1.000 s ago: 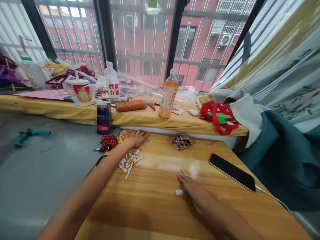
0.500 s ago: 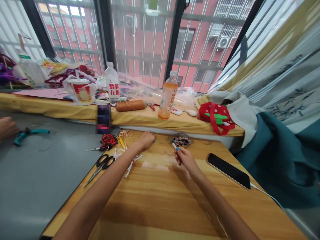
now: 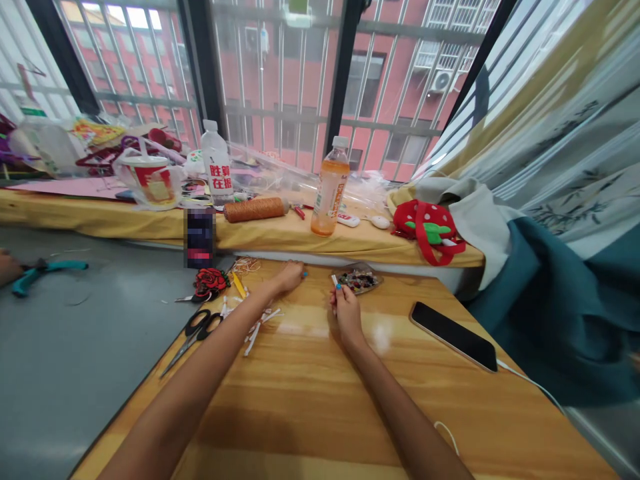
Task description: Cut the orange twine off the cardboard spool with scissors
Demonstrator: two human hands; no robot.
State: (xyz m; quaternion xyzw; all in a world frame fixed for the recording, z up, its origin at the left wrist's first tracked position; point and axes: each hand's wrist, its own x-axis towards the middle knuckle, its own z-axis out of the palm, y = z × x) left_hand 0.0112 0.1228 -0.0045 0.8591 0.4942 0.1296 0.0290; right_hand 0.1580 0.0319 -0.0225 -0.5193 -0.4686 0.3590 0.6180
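My right hand (image 3: 343, 308) is closed in a pinch on a small white strip, held upright just in front of a clear tray of coloured beads (image 3: 358, 281). My left hand (image 3: 291, 275) lies at the far edge of the wooden table (image 3: 320, 400), fingers curled on the surface; whether it holds anything I cannot make out. Several white paper strips (image 3: 256, 325) lie scattered beside my left forearm. Black-handled scissors (image 3: 193, 333) rest near the table's left edge.
A black phone (image 3: 453, 335) with a white cable lies at the right. A red rose patch (image 3: 208, 282) sits at the far left corner. The yellow sill (image 3: 280, 233) behind holds an orange drink bottle (image 3: 329, 189), a water bottle (image 3: 217, 165), a thread spool (image 3: 255, 209) and a strawberry bag (image 3: 429, 229). Teal pliers (image 3: 45, 270) lie on the grey floor beside another person's hand.
My right hand picked the white strip up off the table and carried it forward to the bead tray. My left hand slid slightly right along the far edge.
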